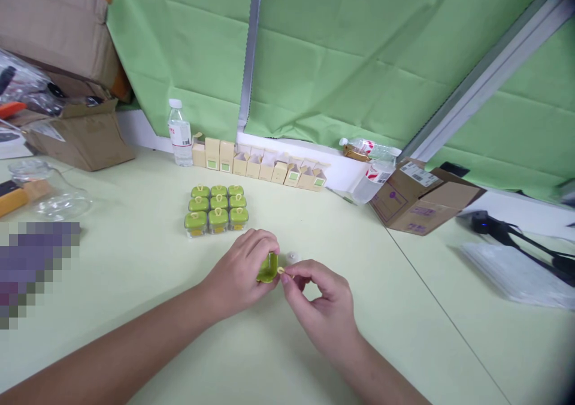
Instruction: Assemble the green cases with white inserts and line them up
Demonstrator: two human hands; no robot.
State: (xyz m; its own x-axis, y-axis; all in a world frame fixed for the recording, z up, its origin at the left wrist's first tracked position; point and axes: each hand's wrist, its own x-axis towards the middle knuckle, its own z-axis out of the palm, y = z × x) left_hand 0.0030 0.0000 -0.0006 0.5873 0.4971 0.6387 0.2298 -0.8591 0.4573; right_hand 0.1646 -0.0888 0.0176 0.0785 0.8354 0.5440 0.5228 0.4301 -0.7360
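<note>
My left hand [245,273] is closed round a small green lid [268,268], tipped so its hollow inside faces me and to the right. Between the thumb and forefinger of my right hand [321,300] is a tiny pale yellow ring [281,270], close beside the lid's right edge. Just behind my right fingertips a small whitish round thing [293,257] rests on the table, partly hidden. Farther back on the left, several small clear jars [218,220] stand in rows, with green lids that carry yellow loops.
Behind the jars, a row of small cream boxes [254,166] lines the wall, some with flaps up. A water bottle [180,134] stands at its left end. Cardboard boxes [83,135] sit at the left, another carton [413,198] at the right, near a plastic-wrapped stack [516,273].
</note>
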